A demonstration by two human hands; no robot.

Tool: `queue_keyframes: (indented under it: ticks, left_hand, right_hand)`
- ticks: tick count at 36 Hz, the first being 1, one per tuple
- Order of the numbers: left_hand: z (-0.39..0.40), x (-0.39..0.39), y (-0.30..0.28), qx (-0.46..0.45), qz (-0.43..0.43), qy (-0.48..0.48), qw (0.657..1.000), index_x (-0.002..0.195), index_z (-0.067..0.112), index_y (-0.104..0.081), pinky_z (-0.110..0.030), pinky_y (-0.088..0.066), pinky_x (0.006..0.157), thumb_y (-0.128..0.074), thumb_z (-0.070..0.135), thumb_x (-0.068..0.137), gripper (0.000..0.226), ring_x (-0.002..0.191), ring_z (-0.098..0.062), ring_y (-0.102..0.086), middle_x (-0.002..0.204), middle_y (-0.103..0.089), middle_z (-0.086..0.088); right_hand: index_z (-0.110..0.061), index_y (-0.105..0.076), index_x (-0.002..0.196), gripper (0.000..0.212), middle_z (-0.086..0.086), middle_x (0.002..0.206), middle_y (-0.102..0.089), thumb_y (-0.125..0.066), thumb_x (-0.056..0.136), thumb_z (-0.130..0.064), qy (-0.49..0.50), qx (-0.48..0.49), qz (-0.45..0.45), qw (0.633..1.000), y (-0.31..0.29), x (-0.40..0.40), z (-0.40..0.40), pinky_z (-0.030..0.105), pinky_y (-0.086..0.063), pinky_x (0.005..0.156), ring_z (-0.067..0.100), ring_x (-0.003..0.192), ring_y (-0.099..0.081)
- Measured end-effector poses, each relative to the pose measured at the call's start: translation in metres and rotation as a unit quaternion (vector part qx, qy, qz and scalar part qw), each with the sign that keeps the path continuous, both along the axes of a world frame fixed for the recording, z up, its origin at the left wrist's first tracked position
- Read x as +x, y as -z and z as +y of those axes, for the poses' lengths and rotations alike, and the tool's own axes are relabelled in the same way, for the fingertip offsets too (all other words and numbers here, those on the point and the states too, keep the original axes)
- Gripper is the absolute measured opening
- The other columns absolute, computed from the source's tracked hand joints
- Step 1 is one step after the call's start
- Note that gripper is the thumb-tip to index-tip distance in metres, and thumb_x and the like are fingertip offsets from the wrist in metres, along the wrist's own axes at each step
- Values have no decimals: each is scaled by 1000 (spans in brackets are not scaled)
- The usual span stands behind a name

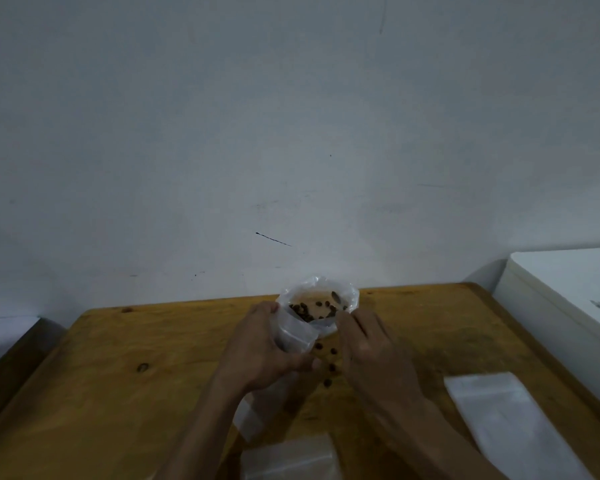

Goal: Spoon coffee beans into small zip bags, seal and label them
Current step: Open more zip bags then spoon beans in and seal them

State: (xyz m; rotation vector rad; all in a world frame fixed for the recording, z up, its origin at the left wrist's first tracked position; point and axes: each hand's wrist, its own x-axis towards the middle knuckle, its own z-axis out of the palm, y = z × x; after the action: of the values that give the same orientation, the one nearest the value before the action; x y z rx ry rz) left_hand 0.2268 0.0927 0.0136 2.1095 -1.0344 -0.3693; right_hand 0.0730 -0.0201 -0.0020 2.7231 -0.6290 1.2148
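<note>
Bag filling at the far edge of the wooden table (101, 375)
Left hand (257, 351) grips a thin, limp clear zip bag (297, 336) near its mouth; right hand (368, 344) pinches what looks like a spoon handle, grip unclear. Bean bowl (321, 303), plastic-lined, sits against the wall; hard, light beans (329, 367) have spilled. Judged slippery: hold by the stiff zip strip

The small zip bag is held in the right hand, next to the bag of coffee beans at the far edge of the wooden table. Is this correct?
Not quite. The head view shows the small zip bag gripped in the left hand, not the right. The right hand reaches toward the bag of coffee beans. The rest is correct: it sits near the far edge of the wooden table.
</note>
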Motion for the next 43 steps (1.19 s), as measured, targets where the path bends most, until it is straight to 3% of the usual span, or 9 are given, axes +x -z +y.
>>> queue_keyframes:
  ticks: [9,13,17,25,29,32,34,38,43]
  left_hand:
    - [-2,0,-2,22,-28,-9,999,145,19,-39,-26,-49,87,-94,54,47,117,114,-14,-51,140,-47,5]
    - [-1,1,-1,21,-32,-4,999,147,18,-38,-26,-49,87,-92,56,48,119,115,-13,-49,142,-46,5]
    - [-1,2,-3,19,-11,4,1000,147,16,-37,-32,-52,91,-92,56,47,121,118,-18,-51,140,-47,4]
    - [-2,3,-2,27,-19,1,999,144,19,-38,-37,-54,93,-91,62,45,120,117,-17,-51,138,-48,5]
    - [-3,3,0,28,-24,0,999,145,19,-38,-39,-54,94,-91,60,47,119,119,-18,-52,139,-49,4]
    - [-2,3,0,30,-14,1,999,146,19,-37,-40,-53,95,-91,63,44,123,121,-19,-50,140,-47,5]
    - [-1,4,1,26,-10,1,1000,147,19,-35,-40,-53,95,-90,64,44,126,121,-18,-49,141,-45,6]
    - [0,5,2,21,-15,0,1000,147,20,-36,-37,-52,93,-89,65,44,125,119,-16,-48,140,-44,7]
    - [-1,4,2,24,-20,-1,1000,146,20,-36,-37,-52,94,-90,63,45,122,118,-15,-48,139,-45,7]
  right_hand:
    - [-6,-74,98,84,12,98,-70,-99,22,-32,40,68,162,984,0,24,12,28,-53,43,27,78,-71]
    - [-6,-71,97,61,11,95,-66,-98,46,-22,-22,146,68,987,2,29,6,28,-54,46,25,70,-69]
    - [-9,-71,98,18,7,93,-64,-57,93,-20,-40,143,-55,987,-4,28,-3,16,-43,51,17,65,-61]
    - [-11,-61,104,17,6,96,-64,-59,87,-10,-25,62,93,993,-12,20,-11,26,-45,39,22,63,-61]
    - [-9,-64,85,56,5,79,-64,-98,42,-17,-16,80,128,988,-17,29,0,13,-27,41,19,55,-61]
    - [-11,-59,91,12,2,85,-59,-64,87,-1,26,115,46,992,-24,34,0,12,-11,44,18,58,-55]
    - [-11,-58,102,20,5,92,-60,-39,104,-7,28,170,-3,985,-25,32,-10,18,-30,49,18,69,-54]
    - [-4,-64,105,19,10,89,-68,-46,104,-12,-9,204,-125,971,-28,23,-27,33,-51,61,23,74,-64]
    - [-8,-61,98,12,5,85,-58,-55,97,3,-34,99,-29,994,-20,17,-27,25,-40,44,19,56,-50]
